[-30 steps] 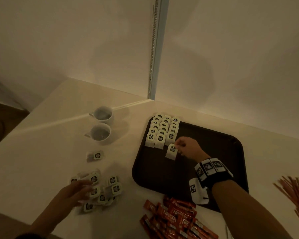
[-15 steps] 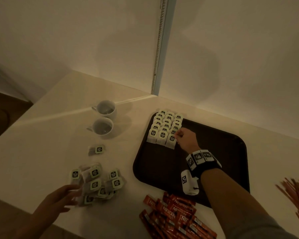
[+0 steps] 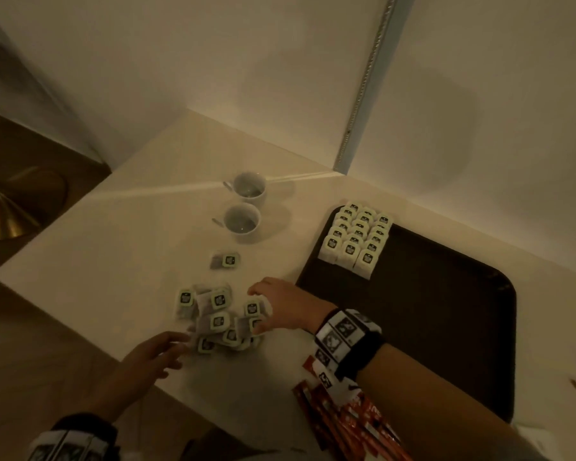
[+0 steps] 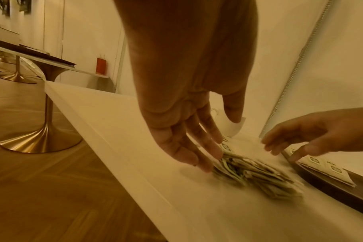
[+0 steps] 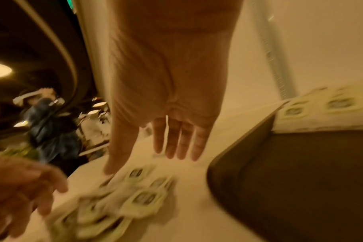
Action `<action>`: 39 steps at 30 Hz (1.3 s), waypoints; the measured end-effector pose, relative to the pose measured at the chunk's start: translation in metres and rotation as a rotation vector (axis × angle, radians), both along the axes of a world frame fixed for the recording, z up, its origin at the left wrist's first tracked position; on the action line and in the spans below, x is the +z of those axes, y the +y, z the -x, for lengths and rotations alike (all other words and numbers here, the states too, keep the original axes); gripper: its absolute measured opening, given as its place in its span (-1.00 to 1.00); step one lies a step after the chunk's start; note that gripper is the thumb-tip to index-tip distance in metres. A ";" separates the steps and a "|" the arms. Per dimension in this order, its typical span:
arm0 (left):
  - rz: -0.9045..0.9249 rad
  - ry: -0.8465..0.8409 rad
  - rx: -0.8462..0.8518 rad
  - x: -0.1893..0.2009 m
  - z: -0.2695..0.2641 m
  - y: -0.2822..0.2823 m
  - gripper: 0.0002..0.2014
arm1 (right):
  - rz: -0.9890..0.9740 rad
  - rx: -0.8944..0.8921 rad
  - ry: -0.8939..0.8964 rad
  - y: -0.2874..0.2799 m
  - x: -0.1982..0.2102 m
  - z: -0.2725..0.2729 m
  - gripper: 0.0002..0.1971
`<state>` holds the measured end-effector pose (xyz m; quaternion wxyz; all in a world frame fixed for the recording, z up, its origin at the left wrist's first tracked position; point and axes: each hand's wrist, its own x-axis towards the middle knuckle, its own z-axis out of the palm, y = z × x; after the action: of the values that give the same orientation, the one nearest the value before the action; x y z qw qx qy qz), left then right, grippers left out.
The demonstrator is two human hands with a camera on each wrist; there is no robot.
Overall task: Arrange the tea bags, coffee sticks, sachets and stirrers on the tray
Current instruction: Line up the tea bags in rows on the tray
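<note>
Blurred tea bag pile (image 5: 122, 203) hides hands' contact.

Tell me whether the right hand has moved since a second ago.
Yes. The right hand has left the tea bag rows on the tray and crossed leftward off the tray's left edge to the loose tea bag pile on the table.

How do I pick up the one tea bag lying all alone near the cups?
The lone tea bag lies flat with bare table all round. I'd come straight down and pinch its two long edges; the square label end looks stiffest.
</note>
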<state>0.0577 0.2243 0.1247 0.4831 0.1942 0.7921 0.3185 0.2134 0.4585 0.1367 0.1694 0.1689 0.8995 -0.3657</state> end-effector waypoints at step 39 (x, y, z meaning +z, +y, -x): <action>-0.287 -0.777 -0.060 0.049 -0.004 0.117 -0.04 | -0.019 0.055 0.018 0.009 0.092 0.043 -0.68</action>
<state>0.0620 0.3409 0.1735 0.7232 0.1479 0.4924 0.4611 0.1708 0.4675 0.2290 0.1696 0.1424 0.9086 -0.3540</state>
